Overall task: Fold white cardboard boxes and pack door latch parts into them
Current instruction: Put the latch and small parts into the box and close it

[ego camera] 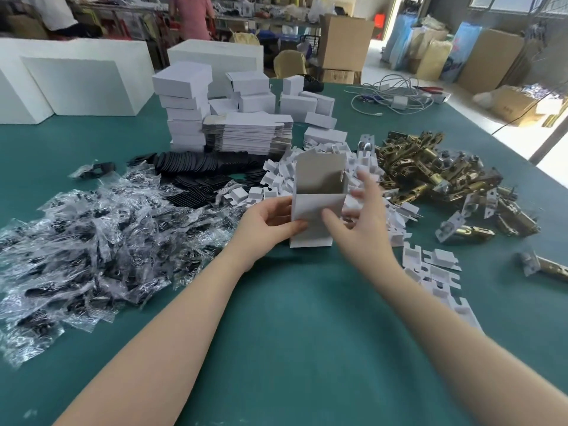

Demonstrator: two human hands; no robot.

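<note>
A white cardboard box (pixel 316 207) stands upright at the table's middle, its top flap up and its grey inside showing. My left hand (pixel 267 222) grips its left side, thumb across the front. My right hand (pixel 356 216) is at its right side with fingers spread and blurred, thumb against the front face. Behind lie a stack of flat box blanks (pixel 249 135), a heap of small white cardboard inserts (pixel 276 182) and a pile of brass door latches (pixel 436 173). Black plates (pixel 199 170) and clear bags of screws (pixel 92 241) fill the left.
Finished white boxes (pixel 184 109) are stacked at the back, beside large white foam blocks (pixel 80 84). More white inserts (pixel 436 272) and a loose latch (pixel 550 269) lie right of my arm. Cables (pixel 390 96) sit far right. The green table (pixel 292 333) runs under my forearms.
</note>
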